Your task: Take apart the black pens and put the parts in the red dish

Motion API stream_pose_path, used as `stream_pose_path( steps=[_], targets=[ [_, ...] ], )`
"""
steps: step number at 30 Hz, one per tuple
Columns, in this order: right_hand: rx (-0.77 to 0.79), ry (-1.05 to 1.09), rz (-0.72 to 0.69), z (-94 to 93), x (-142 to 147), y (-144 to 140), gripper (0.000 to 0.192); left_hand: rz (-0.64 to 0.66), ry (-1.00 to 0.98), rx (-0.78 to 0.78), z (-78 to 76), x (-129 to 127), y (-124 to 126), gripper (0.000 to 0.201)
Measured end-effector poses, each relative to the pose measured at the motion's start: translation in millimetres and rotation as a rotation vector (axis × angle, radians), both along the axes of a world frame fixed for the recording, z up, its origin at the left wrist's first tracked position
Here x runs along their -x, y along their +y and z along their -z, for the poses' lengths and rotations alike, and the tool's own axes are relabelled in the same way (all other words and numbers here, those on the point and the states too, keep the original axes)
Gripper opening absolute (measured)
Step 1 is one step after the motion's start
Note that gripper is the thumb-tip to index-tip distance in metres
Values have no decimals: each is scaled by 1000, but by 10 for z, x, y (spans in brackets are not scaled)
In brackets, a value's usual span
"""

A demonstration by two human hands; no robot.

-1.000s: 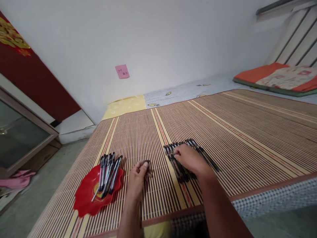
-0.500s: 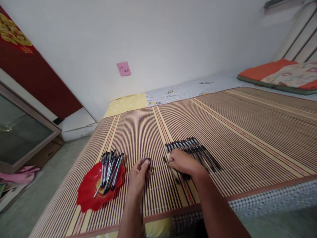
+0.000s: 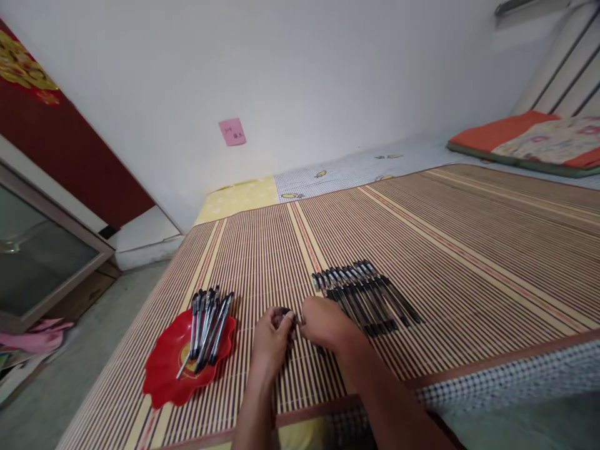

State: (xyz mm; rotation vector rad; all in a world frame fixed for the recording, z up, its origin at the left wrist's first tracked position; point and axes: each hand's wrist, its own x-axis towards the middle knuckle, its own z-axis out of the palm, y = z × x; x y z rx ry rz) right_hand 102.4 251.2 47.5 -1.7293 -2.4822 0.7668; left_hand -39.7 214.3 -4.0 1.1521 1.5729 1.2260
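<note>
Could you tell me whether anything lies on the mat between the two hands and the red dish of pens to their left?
Nothing visible does. The left hand and right hand meet around a small dark item on the striped mat. Between them and the red dish lies only bare mat. The row of pens lies on the other side.

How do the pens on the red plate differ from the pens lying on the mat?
The plate pens are bunched in a loose, overlapping heap on the red plate; the mat pens lie side by side in a neat row, straight on the mat. The plate pens are left of both hands, the mat pens just beyond the right hand. Both sets look like the same dark pens.
</note>
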Motion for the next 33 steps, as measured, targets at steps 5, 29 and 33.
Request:
stream_pose_path(
  steps=[5, 29, 33],
  targets=[
    [-27, 101, -40, -5, 208, -90, 26, -72, 6, -19, -30, 104, 19, 35],
    [-26, 44, 71, 73, -499, 215, 16, -116, -383, -34, -174, 45, -55, 41],
    [-59, 94, 53, 59, -532, 225, 17, -104, -364, -35, -180, 44, -48, 43]
  ],
)
